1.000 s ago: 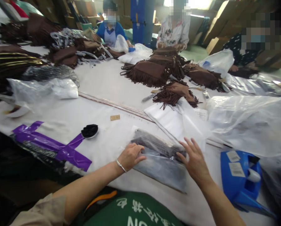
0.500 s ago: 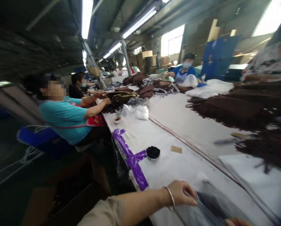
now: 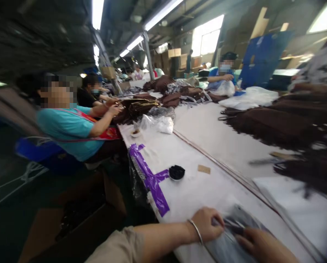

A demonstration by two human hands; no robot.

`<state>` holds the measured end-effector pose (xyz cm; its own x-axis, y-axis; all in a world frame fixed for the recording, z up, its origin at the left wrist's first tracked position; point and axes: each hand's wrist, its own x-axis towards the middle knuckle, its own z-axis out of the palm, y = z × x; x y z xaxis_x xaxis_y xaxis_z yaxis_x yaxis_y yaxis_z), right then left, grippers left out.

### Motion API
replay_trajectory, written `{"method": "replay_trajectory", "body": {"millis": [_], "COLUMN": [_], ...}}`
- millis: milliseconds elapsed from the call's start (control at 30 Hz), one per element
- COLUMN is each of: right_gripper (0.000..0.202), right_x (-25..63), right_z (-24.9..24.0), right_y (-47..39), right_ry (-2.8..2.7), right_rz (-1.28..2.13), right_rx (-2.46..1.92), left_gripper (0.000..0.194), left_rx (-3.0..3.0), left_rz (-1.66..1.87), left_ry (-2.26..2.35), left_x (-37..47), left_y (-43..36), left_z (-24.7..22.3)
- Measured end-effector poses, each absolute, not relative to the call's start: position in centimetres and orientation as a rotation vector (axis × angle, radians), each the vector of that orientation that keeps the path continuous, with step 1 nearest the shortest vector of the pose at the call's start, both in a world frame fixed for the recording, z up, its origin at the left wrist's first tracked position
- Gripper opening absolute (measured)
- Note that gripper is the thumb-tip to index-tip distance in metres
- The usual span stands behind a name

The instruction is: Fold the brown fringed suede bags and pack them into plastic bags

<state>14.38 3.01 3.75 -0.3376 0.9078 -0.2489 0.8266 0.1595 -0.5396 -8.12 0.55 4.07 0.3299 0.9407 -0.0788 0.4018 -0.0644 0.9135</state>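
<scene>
At the table's near edge lies a clear plastic bag (image 3: 222, 250) with something dark grey, perhaps folded cloth, in it. My left hand (image 3: 209, 223), with a silvery bangle at its wrist, is closed on the bag's edge. Close to its right, my right hand (image 3: 262, 244) has its fingers bent onto the same bag, over the dark strip between the hands. What lies under its fingertips is partly hidden. Beyond my hands stand a small white bowl of black pieces (image 3: 177, 172) and a brown card tag (image 3: 204, 169).
Purple tape (image 3: 155, 184) runs along the left table edge. Brown fringed bags (image 3: 284, 122) are piled at right. A co-worker in turquoise (image 3: 67, 124) handles dark goods at left. An open carton (image 3: 82, 219) stands on the floor. Crumpled plastic (image 3: 163, 124) lies further up the table.
My right hand has come in from the lower right edge, up and left, close to my left hand. My left hand has shifted slightly left, still on the plastic bag.
</scene>
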Motion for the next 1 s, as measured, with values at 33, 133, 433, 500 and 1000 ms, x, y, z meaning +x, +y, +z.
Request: {"method": "replay_trajectory", "body": {"millis": [33, 133, 433, 500, 1000], "right_gripper": [0.037, 0.040, 0.030, 0.023, 0.062], "right_x": [14.3, 13.7, 10.1, 9.1, 10.8], "right_z": [6.1, 11.5, 13.4, 12.0, 9.7], "right_y": [2.7, 2.3, 2.3, 2.9, -0.8], "right_ry": [-2.325, -2.313, -2.609, -2.649, -2.477], "right_rz": [0.958, 1.063, 0.944, 0.821, 0.108], "right_rx": [-1.764, -1.772, -1.768, -1.882, -1.847], "left_gripper": [0.013, 0.010, 0.006, 0.006, 0.032], "left_rx": [1.657, 1.654, 1.728, 1.794, 2.212], "left_rz": [0.728, 0.783, 0.833, 0.851, 0.860], "left_ry": [1.255, 1.270, 1.256, 1.264, 1.315], "left_x": [-8.1, -8.3, -8.2, -8.2, -7.9], "left_y": [0.5, 0.8, 0.8, 0.7, 0.9], "left_z": [4.6, 5.4, 4.9, 4.7, 5.3]}}
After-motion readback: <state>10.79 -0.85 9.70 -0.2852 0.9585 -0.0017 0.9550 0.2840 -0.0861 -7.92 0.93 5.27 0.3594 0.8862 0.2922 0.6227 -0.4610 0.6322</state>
